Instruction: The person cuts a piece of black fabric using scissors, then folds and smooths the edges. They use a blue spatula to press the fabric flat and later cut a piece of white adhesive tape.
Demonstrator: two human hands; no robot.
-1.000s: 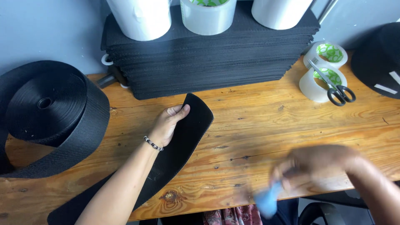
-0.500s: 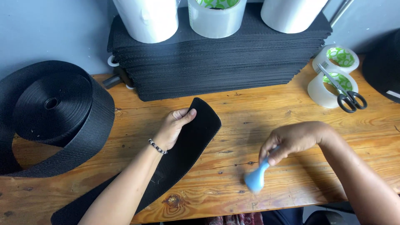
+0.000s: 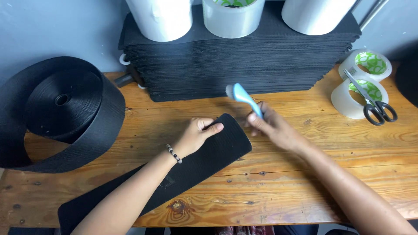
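Note:
A long black strap [image 3: 209,159] with a rounded end lies slantwise across the wooden table [image 3: 305,174]. My left hand [image 3: 198,134], with a bead bracelet at the wrist, presses flat on the strap near its rounded end. My right hand [image 3: 272,128] grips the handle of a light blue brush [image 3: 244,96]. The brush head points up and to the left, just beyond the strap's end and in front of the black stack.
A big roll of black webbing [image 3: 61,113] sits at the left. A tall stack of black sheets [image 3: 244,61] stands at the back with white rolls and a tape roll on top. Two tape rolls [image 3: 361,82] with black-handled scissors [image 3: 374,104] are at the right.
My right hand has risen from the table's near edge with the blue brush to the strap's rounded end. My left hand stays on the strap.

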